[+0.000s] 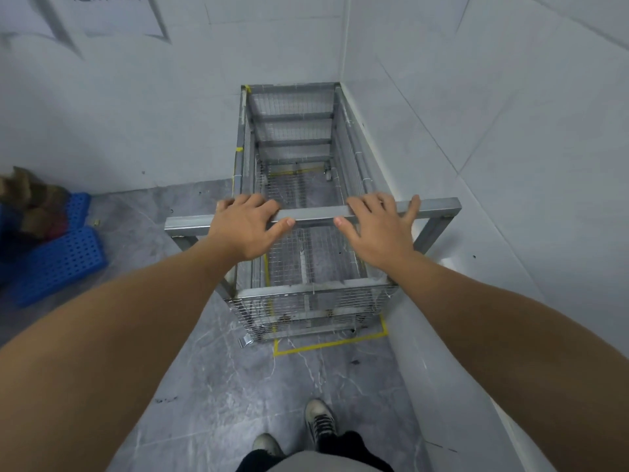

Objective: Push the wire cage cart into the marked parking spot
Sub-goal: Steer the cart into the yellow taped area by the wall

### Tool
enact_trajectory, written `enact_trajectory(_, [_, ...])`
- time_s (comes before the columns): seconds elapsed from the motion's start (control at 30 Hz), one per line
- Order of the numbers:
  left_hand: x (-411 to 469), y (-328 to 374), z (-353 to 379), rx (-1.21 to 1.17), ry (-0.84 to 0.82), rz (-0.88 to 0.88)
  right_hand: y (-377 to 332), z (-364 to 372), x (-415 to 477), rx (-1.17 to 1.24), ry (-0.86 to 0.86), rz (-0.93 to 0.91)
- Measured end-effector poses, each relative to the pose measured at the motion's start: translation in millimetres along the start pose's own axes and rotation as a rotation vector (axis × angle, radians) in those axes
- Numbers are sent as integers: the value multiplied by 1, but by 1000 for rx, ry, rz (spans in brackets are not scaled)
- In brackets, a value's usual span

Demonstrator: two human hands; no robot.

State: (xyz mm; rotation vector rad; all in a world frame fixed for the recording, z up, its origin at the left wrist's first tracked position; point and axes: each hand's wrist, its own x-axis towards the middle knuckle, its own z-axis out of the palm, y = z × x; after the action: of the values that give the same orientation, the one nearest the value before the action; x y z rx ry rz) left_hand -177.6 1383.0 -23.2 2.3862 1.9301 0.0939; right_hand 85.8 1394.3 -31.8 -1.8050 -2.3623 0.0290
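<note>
An empty wire cage cart (292,158) of grey metal frame and mesh stands in the room's corner, its far end against the back wall and its right side along the right wall. Its wide handle bar (313,212) faces me. My left hand (243,228) lies over the bar left of centre, fingers curled over it and thumb underneath. On the bar right of centre rests my right hand (377,229), fingers spread flat over the top and thumb below. A yellow tape outline (326,345) on the floor shows under and just behind the cart's near end.
Blue perforated plastic crates (61,253) with brownish items on them lie on the floor at the left. White walls close in on the far and right sides. Grey marbled floor (218,386) extends toward me, where my two shoes (320,420) stand.
</note>
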Motion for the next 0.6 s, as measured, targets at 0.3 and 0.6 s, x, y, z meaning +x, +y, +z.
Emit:
enact_trajectory(0.3, [-7, -21, -8, 28, -18, 16, -29, 2, 3, -22, -1, 17])
enact_trajectory(0.6, [-12, -33, -5, 69, 24, 31, -27, 7, 7, 22, 30, 13])
